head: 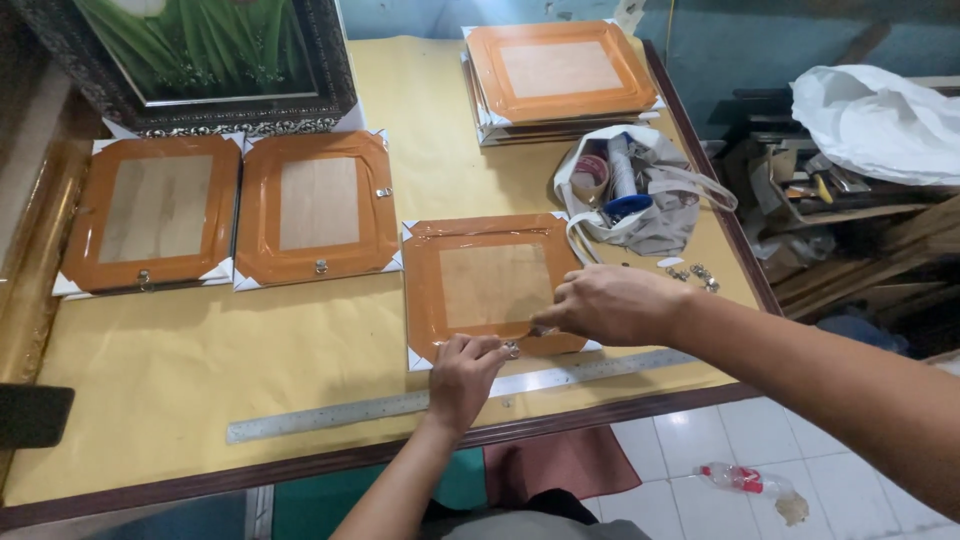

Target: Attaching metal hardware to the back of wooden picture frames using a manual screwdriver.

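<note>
Both hands are pinching at the near edge of the frame (492,288): left hand (465,375) and right hand (610,303) narrowly closed on a small fitting (513,350).

3 single orange frame backs (318,205) lay flat, plus 1 stack of same (560,75). 1 dark ornate frame (200,60), 1 steel ruler (450,395), 1 cloth bag (640,190), 2 hands (610,305), approx 4 small metal hooks (695,273).

Light: we are seeing even, soft daylight falling across the surface (200,360).
Glare: plastic wrap is shining faintly.
Shadows: weak ones.
Edges: we are noticing slight wide-angle bending.
</note>
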